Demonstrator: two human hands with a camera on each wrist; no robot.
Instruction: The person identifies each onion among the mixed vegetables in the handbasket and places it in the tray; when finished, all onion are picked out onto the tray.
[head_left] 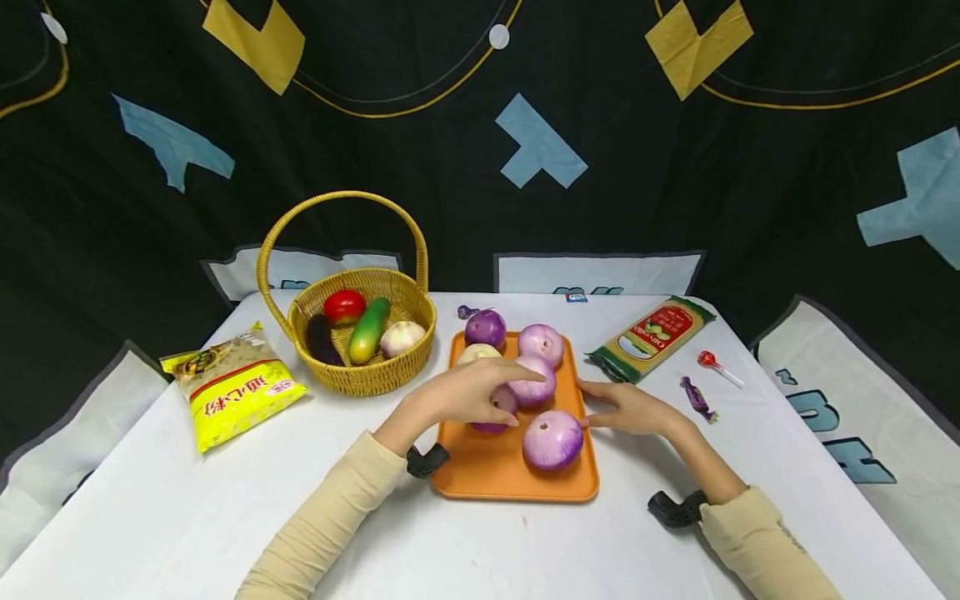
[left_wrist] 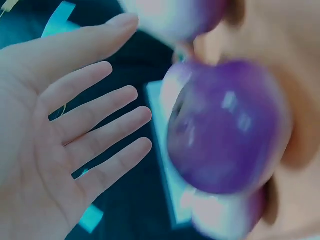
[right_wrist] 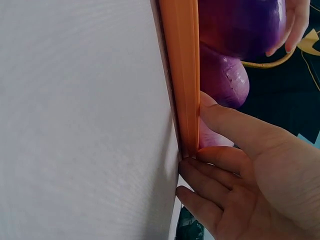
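Observation:
Several purple onions and a pale yellowish one stand on an orange tray. My left hand hovers over the tray's left side and partly hides an onion there. The left wrist view shows that palm with straight fingers, beside a dark purple onion and apart from it. At the tray's right edge, my right hand has its fingers spread. In the right wrist view its thumb and fingertips touch the orange rim, with fingers lower down near the white cloth.
A wicker basket holding toy vegetables stands back left, near a yellow packet. At the right lie a green-and-gold packet, a red lollipop and a purple wrapped candy. Another candy lies behind the tray.

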